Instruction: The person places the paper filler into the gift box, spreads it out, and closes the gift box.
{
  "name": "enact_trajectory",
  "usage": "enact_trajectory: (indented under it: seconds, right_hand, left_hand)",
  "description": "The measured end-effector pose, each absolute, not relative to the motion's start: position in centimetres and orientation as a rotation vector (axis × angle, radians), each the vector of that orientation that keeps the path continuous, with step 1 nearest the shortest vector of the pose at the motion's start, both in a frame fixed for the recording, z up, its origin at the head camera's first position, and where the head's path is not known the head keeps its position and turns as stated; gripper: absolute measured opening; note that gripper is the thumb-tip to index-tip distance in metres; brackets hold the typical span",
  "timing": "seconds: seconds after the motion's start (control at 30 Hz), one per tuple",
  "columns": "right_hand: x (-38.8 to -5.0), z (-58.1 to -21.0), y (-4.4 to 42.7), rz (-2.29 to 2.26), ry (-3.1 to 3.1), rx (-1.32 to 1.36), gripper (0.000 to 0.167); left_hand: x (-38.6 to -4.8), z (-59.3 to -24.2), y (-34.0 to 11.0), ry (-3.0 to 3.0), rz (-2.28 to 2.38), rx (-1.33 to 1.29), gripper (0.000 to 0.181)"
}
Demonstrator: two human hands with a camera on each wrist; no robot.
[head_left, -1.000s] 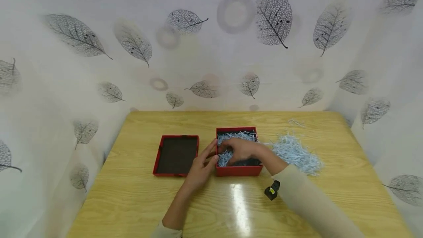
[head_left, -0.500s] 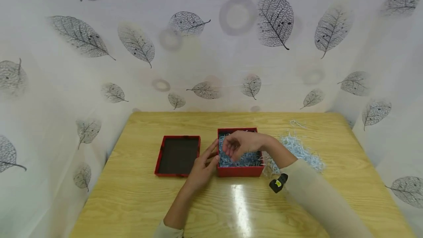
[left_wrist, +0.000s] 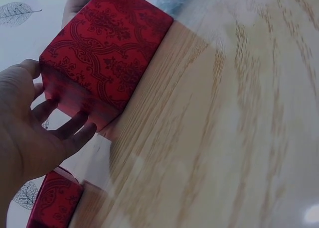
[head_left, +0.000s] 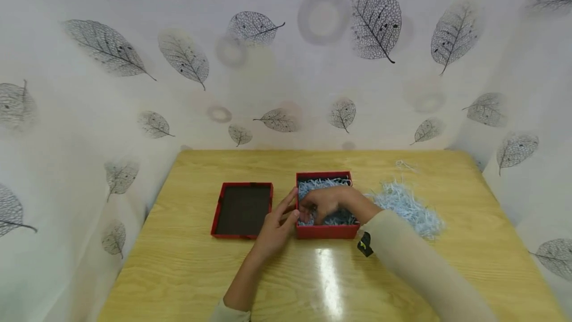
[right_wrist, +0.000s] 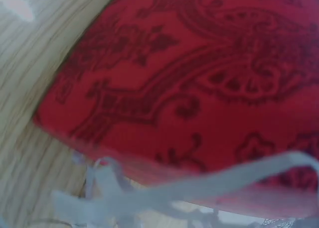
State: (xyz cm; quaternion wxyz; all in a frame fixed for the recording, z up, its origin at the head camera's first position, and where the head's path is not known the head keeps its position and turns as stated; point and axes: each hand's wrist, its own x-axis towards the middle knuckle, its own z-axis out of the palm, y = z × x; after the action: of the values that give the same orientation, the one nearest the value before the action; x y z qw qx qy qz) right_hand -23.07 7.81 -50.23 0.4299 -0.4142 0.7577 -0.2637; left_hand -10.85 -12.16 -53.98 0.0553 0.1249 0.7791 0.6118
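Note:
A red patterned box (head_left: 328,232) with a dark inside stands open-topped in mid-table, lined with pale blue shredded paper (head_left: 323,183). My left hand (head_left: 273,232) touches the box's left side with spread fingers, seen closer in the left wrist view as the hand (left_wrist: 32,123) against the red wall (left_wrist: 107,44). My right hand (head_left: 328,201) reaches down into the box, its bent fingers and thumb apart among the shreds; the fingertips are partly hidden. The right wrist view has only the box's outer wall (right_wrist: 164,83) and a blurred paper strip (right_wrist: 199,185).
Left of the box lies its red-edged lid (head_left: 243,210), dark inside facing up. A loose heap of blue shredded paper (head_left: 408,210) sits to the right, with a few stray strands (head_left: 405,165) behind it. A leaf-patterned curtain (head_left: 277,63) surrounds the table.
My right hand was in the box, rose above it half a second ago with loosely curled fingers, and is now down in the shreds again. The left hand has stayed at the box's side.

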Motion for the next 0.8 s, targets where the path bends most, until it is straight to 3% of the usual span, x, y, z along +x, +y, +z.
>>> enact_trajectory:
  seconds: [0.37,0.8]
  right_hand:
    - [-22.3,-49.4,8.6,-0.668,1.906,-1.113,0.037]
    - [-24.1,-43.1,14.1,-1.015,1.827,-0.962,0.041]
  left_hand:
    - [-10.6,-54.3,-12.3,2.371,1.84,0.36,0.058]
    - [-10.9,-53.7,-12.2,2.366,1.841,0.385,0.061]
